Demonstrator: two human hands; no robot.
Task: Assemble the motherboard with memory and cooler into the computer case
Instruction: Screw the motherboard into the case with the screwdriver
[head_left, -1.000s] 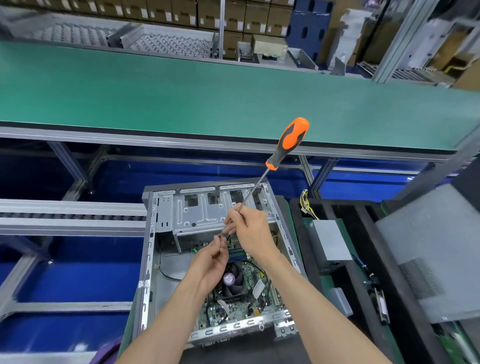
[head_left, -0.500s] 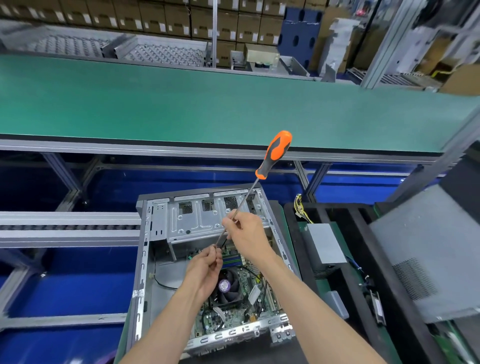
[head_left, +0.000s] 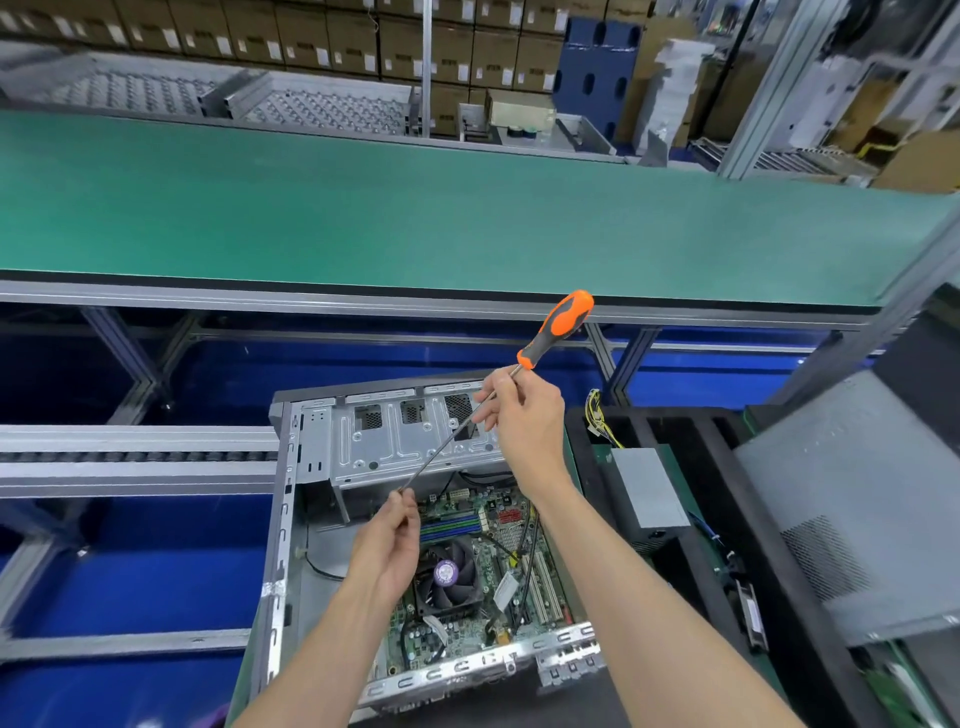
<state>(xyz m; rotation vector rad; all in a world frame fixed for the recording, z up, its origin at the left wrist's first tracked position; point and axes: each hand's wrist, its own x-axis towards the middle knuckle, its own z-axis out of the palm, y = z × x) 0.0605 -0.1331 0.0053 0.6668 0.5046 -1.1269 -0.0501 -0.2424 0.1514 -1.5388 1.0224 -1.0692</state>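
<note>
The motherboard (head_left: 467, 561) lies flat in the open case (head_left: 283, 519), cooler (head_left: 447, 571) on it. Above it the screwdriver (head_left: 467, 415) slants, orange handle up and away to the right, tip low toward the left. The right hand (head_left: 524, 415) pinches the shaft just below the handle; the left hand (head_left: 389, 545) pinches the tip end, nearer the board. Whether a screw sits there, I cannot tell.

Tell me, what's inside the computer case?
Inside the computer case lies a green motherboard with a black fan and cables. The left hand covers part of the board.
</note>
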